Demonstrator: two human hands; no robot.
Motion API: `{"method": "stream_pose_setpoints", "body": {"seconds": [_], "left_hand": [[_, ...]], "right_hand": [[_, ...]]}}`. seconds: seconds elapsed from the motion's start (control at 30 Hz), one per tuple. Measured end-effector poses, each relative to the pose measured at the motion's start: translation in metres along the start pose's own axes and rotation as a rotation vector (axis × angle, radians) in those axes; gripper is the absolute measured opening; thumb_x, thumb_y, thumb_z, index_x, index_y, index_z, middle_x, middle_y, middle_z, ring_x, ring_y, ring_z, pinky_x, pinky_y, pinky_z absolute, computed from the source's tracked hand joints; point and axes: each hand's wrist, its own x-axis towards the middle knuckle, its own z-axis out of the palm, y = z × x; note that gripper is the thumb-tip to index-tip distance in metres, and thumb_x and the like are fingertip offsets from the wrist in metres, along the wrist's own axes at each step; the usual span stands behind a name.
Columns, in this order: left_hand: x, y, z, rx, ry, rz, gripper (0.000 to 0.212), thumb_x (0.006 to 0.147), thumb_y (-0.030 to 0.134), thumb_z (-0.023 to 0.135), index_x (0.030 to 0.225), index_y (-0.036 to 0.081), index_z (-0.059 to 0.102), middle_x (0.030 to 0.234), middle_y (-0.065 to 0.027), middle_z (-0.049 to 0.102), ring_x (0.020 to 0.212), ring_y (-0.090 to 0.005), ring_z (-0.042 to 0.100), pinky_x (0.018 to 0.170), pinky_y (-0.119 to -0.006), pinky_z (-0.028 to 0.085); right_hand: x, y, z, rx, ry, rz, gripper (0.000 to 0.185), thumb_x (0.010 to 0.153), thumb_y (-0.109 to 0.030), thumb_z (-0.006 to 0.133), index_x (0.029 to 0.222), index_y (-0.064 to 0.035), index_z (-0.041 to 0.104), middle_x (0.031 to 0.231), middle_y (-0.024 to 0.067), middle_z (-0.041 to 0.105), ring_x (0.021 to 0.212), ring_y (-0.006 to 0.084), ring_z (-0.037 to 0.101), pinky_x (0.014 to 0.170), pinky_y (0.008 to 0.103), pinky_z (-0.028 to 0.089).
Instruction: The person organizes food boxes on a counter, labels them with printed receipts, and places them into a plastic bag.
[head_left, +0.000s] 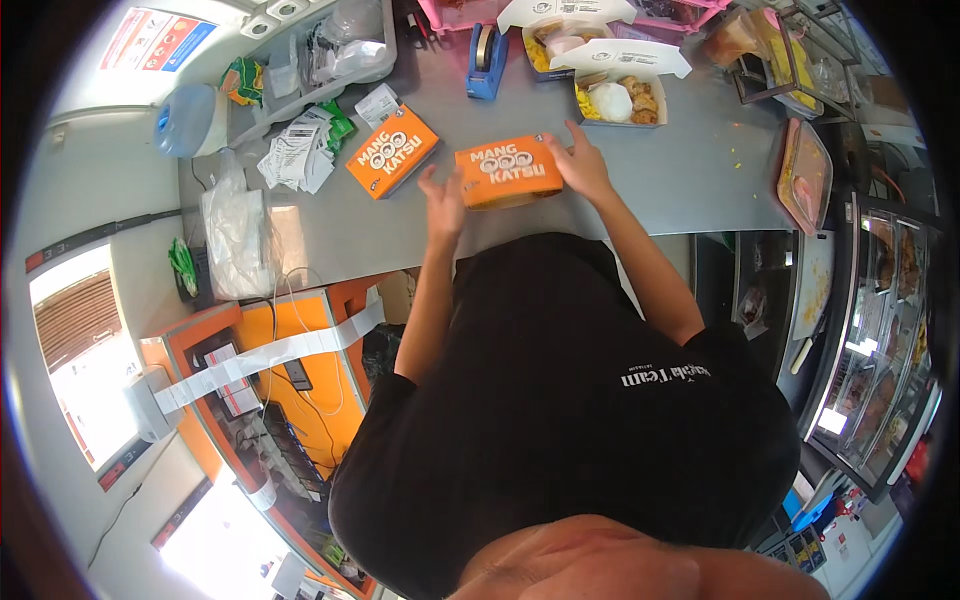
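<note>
An orange cardboard food box with its lid closed lies on the grey counter in front of me. At its left end is my left hand, slightly blurred, with fingers spread. My right hand is at the box's right end, thumb against the corner and index finger raised. A second closed orange box lies tilted just to the left. Behind the right hand stands an open box with rice, fried pieces and yellow food; another open box is behind it.
A blue tape dispenser stands behind the boxes. Paper receipts, a plastic bag and a grey tray of plastic items are at left. At right are a lidded food container, a metal rack and a glass display case.
</note>
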Motion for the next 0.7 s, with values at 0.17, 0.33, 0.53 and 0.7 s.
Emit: {"method": "stream_pose_setpoints", "body": {"seconds": [0.17,0.33,0.53,0.7], "left_hand": [[0.02,0.013,-0.034,0.148,-0.083,-0.095,0.073,0.108,0.052,0.058,0.149,-0.005,0.041,0.099,-0.0138,0.072,0.087,-0.0187,0.066,0.086,-0.034,0.051],[0.038,0.003,-0.032,0.129,-0.188,-0.141,0.06,0.106,0.053,0.057,0.129,-0.002,0.066,0.099,-0.0101,0.074,0.081,-0.0175,0.07,0.073,-0.035,0.053],[0.031,-0.004,-0.014,0.004,-0.033,-0.18,0.054,0.104,0.046,0.065,0.121,-0.005,0.072,0.104,-0.0113,0.075,0.086,-0.0198,0.073,0.07,-0.035,0.062],[0.037,0.002,-0.014,0.153,-0.058,-0.175,0.056,0.101,0.047,0.066,0.116,-0.006,0.074,0.096,-0.0125,0.075,0.079,-0.0206,0.073,0.064,-0.036,0.061]], "right_hand": [[0.018,-0.009,-0.025,-0.109,-0.125,-0.05,0.082,0.096,-0.063,0.066,0.15,-0.0021,0.059,0.113,0.0241,0.078,0.108,0.0405,0.075,0.096,0.0451,0.057],[0.017,-0.001,-0.012,-0.081,-0.139,-0.096,0.064,0.099,-0.057,0.063,0.129,-0.0008,0.073,0.108,0.0228,0.079,0.106,0.0393,0.076,0.094,0.0453,0.056],[0.005,0.004,-0.004,-0.021,-0.078,-0.102,0.054,0.102,-0.05,0.061,0.11,-0.0001,0.079,0.101,0.0236,0.078,0.102,0.0423,0.074,0.091,0.0463,0.056],[0.005,0.008,0.001,-0.052,-0.074,-0.116,0.052,0.104,-0.048,0.059,0.112,-0.0009,0.08,0.104,0.0246,0.078,0.101,0.0441,0.074,0.091,0.0482,0.055]]}}
